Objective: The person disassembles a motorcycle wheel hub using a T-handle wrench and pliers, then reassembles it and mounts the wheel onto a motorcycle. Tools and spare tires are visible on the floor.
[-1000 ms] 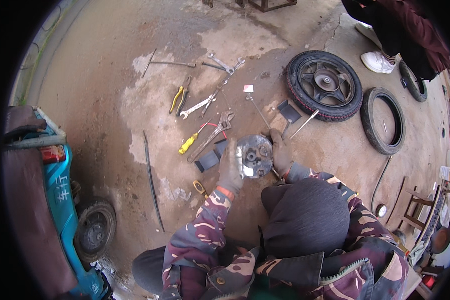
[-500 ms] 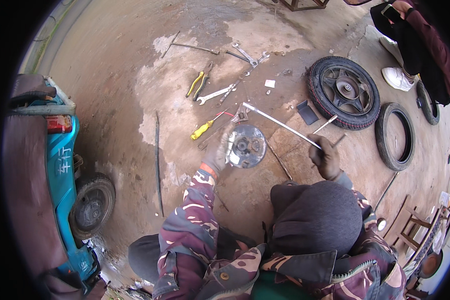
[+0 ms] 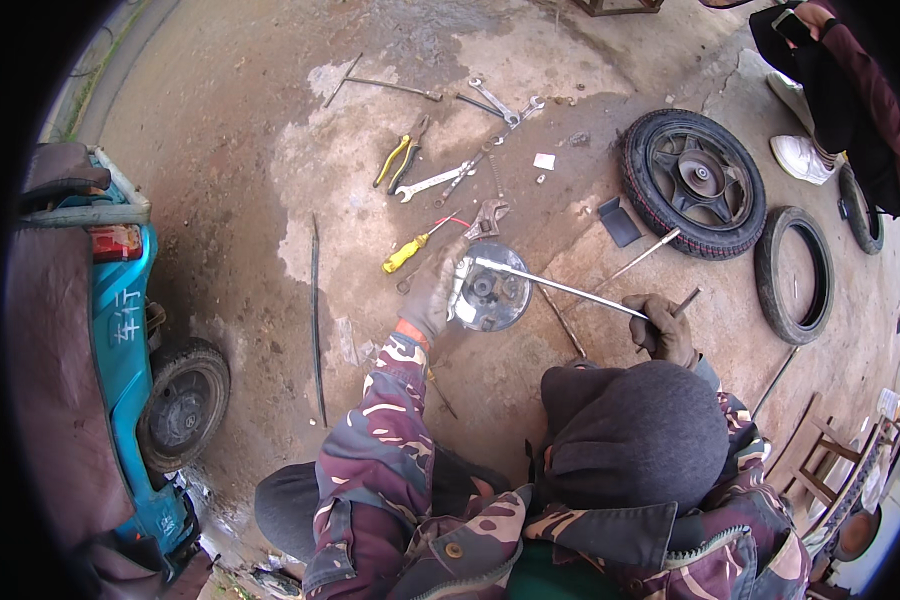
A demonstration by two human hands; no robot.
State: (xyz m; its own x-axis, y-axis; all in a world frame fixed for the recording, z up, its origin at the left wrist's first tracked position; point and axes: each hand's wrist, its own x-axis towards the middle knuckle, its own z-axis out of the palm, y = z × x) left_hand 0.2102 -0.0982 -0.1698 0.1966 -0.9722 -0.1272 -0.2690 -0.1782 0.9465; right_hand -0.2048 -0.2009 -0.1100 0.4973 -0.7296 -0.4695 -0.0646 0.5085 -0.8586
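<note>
My left hand point(image 3: 434, 302), in a grey work glove, grips the rim of a round, shiny metal plate point(image 3: 490, 312) that looks like a drum brake panel. My right hand point(image 3: 668, 334), also gloved, is closed around the handle end of a T-handle socket wrench point(image 3: 582, 295). The wrench's long shaft points left, and its socket end lies over the plate's upper part; I cannot tell whether they touch. An adjustable wrench point(image 3: 487, 219) lies just beyond the plate. Nearby on the ground is a yellow-handled screwdriver point(image 3: 407, 254).
Pliers point(image 3: 399, 164), several spanners point(image 3: 438, 184) and another T-handle wrench point(image 3: 395, 88) lie farther out. A spoked wheel with tyre point(image 3: 695, 180) and a loose tyre point(image 3: 796, 275) lie at right. A blue vehicle point(image 3: 125, 320) stands at left; a person's white shoe point(image 3: 802, 158) shows at far right.
The socket end of the T-handle wrench has come down toward me, from beyond the plate to over it. My right hand has shifted slightly right and nearer. My left hand still grips the plate.
</note>
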